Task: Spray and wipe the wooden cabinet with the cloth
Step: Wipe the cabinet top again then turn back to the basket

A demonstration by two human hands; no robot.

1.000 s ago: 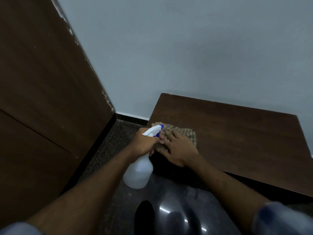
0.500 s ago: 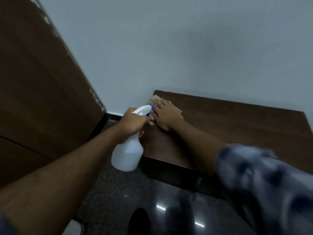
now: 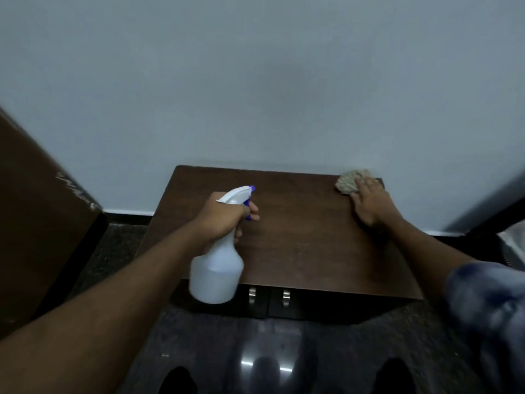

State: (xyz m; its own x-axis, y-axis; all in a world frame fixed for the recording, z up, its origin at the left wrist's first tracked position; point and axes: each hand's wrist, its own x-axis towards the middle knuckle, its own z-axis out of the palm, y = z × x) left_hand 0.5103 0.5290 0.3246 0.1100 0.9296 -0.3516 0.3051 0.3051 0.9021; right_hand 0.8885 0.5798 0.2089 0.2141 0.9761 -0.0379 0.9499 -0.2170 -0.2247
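a plain, pale grey-blue wall (image 3: 255, 81) filled the far side, dimly and evenly lit. along its foot ran a thin white strip (image 3: 127, 212) above a black skirting band. the floor (image 3: 326, 351) was dark speckled stone, polished, and near the viewer it showed two small bright reflections of light (image 3: 247, 363). on the left stood a tall brown wooden panel (image 3: 37, 223) with a chipped pale edge. a grey slanted shape (image 3: 494, 200) at the far right was too blurred to tell.

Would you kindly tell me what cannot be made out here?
Head view:
- The beige crumpled cloth is partly covered by the right hand.
- The white plastic spray bottle, gripped by the left hand, is opaque; its fill level is unreadable.
- The front of the dark wooden cabinet is foreshortened; only two metal handles show.
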